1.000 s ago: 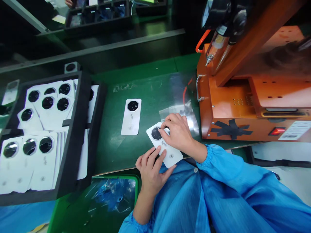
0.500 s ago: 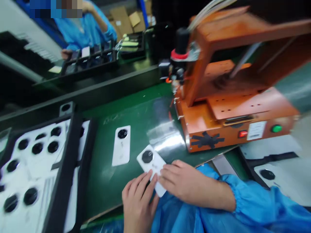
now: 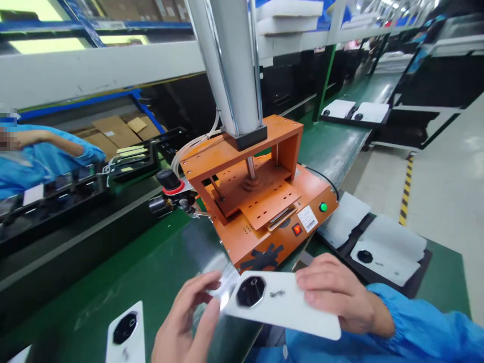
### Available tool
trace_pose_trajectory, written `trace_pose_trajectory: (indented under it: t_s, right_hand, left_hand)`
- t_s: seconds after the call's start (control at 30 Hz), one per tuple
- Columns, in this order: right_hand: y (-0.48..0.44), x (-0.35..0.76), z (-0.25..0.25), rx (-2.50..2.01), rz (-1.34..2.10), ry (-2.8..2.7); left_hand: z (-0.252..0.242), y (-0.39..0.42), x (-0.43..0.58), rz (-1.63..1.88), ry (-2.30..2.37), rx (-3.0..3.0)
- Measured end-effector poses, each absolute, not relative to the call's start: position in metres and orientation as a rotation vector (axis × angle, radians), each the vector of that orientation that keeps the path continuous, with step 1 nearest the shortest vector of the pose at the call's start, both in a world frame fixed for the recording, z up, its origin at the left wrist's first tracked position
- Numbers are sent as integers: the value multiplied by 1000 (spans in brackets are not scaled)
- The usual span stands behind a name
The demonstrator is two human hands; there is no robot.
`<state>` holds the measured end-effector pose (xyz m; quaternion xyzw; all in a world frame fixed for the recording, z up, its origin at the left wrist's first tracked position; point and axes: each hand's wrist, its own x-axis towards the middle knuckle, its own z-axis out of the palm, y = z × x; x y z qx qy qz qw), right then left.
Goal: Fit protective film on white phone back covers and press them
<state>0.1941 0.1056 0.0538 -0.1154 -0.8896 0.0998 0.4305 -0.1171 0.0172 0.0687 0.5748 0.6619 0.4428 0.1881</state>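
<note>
My right hand [image 3: 336, 295] grips a white phone back cover [image 3: 287, 305] with a black round camera ring, held up flat in front of me. At the cover's camera end my left hand [image 3: 185, 322] pinches a clear shiny film [image 3: 223, 287]. Both hands hover above the green table [image 3: 113, 282], just in front of the orange press machine [image 3: 260, 201]. Another white back cover [image 3: 126, 333] lies on the table at the lower left.
The press has a tall metal cylinder [image 3: 234, 65], a red switch [image 3: 297, 229] and a green button [image 3: 322, 206]. A black tray [image 3: 378, 252] with white covers sits to the right. Across the table a person in blue [image 3: 41, 151] works by black trays.
The cover has been lifted off the table into the air, and my left hand now pulls film at its camera end. My view has swung up and right toward the press.
</note>
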Motion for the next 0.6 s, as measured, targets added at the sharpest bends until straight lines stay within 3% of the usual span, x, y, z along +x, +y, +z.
trace_pose_trajectory:
  t_s: [0.23, 0.37, 0.6]
  right_hand:
    - [110, 266, 66, -637, -250, -2215]
    - [117, 279, 64, -692, -437, -2240]
    - [148, 268, 32, -793, -393, -2181]
  left_hand:
    - [73, 120, -80, 930, 1693, 1535]
    - [73, 147, -56, 1059, 1573, 1326]
    - [70, 191, -18, 1401, 1325, 965]
